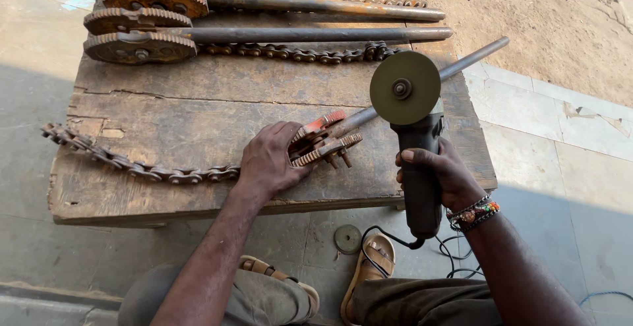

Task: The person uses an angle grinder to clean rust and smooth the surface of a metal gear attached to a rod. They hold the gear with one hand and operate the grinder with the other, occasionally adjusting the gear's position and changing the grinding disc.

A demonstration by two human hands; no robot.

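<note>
while the left hand (267, 162) presses down with spread fingers on the toothed head of a rusty chain wrench (324, 143), that tool lies near the front edge of the wooden workbench (198, 108), its long handle running up and right past the far corner, its roller chain (132, 164) trailing left across the boards; the right hand (440, 173) is closed in a full grip around the black body of an angle grinder (417, 161), holding it upright so that the grinding disc (404, 87) faces the camera, just above and to the right of the wrench head and not touching it; judged from this pose, good practice is to keep the pinning fingers behind the toothed jaw, well apart from the disc's path, to steady the work flat against the bench, and to keep the power cord (455, 260) clear of the feet; two more chain wrenches (264, 17) lie side by side along the far edge; a spare disc (347, 239) rests on the tiled floor (567, 168) beside a sandalled foot (369, 270).
</note>
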